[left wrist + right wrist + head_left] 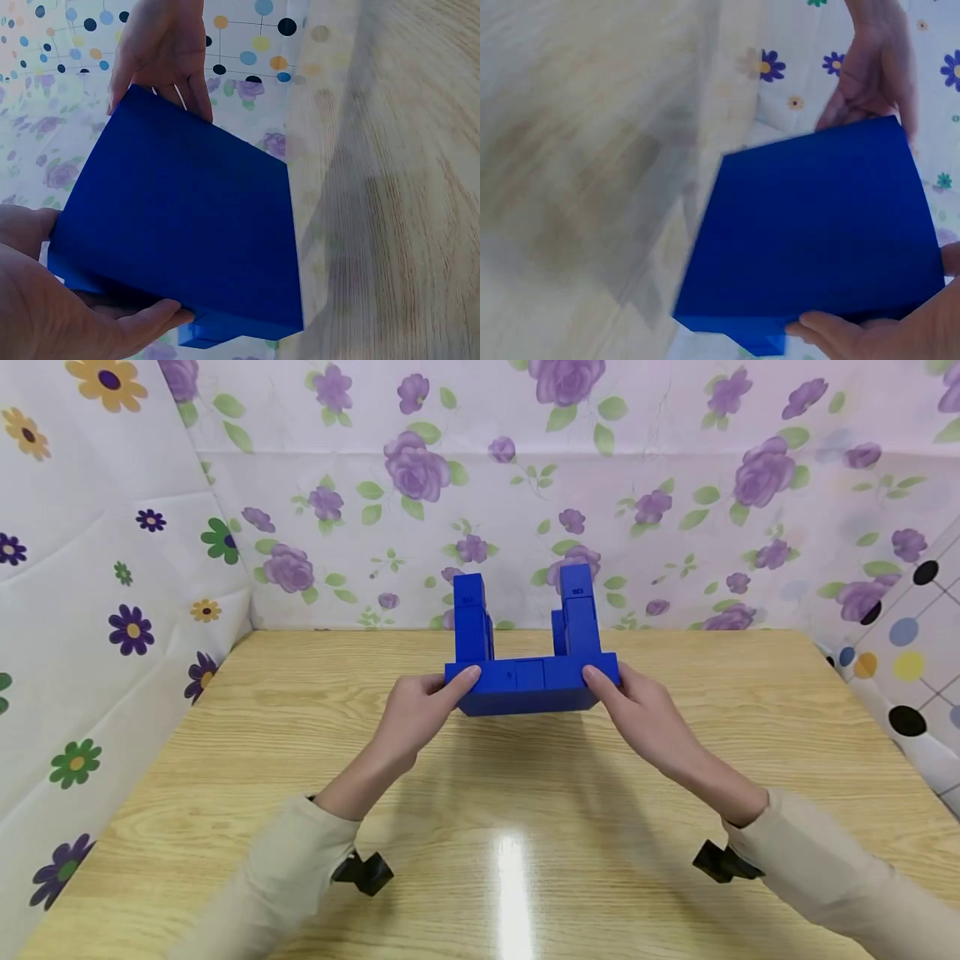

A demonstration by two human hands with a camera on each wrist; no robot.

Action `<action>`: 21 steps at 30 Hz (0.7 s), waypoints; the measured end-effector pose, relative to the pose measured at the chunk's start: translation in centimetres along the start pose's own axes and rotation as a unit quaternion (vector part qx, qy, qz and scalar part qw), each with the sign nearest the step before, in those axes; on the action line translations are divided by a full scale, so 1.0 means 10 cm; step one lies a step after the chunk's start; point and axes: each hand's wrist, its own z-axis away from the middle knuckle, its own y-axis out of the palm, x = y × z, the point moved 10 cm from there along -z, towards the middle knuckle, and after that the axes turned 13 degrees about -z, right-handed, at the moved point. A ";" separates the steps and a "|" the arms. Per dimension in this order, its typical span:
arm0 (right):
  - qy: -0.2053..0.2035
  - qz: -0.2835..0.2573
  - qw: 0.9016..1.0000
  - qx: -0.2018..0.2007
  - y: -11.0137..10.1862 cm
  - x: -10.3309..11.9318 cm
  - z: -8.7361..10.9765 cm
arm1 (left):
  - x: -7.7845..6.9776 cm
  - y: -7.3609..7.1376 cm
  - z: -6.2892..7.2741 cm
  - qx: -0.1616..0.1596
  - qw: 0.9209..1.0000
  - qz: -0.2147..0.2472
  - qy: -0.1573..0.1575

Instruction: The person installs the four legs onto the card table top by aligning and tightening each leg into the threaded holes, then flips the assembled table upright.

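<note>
Both hands hold a blue U-shaped block piece (536, 700) above the table in the head view. Its two upright arms point away from me, and seams and small dark marks show on its surface. The left hand (412, 717) grips the near left corner with its thumb on top. At the near right corner, the right hand (651, 717) grips the same way. A broad, plain blue face (180, 217) fills much of the left wrist view, and the right wrist view shows that flat face (810, 225) too. Most of the fingers are hidden behind the piece in the head view.
A wood-grain table (300, 827) lies below, with a shadow under the piece. Behind it hangs a purple-flowered cloth (330, 410). A daisy-print cloth (75, 635) hangs at the left, and a dotted cloth (926, 618) at the right. Dark wrist devices (363, 872) show below the sleeves.
</note>
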 end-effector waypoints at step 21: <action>0.118 -0.012 0.990 0.077 0.09 -0.32 -0.13 | 0.05 0.14 -0.23 0.138 0.984 -0.094 -0.055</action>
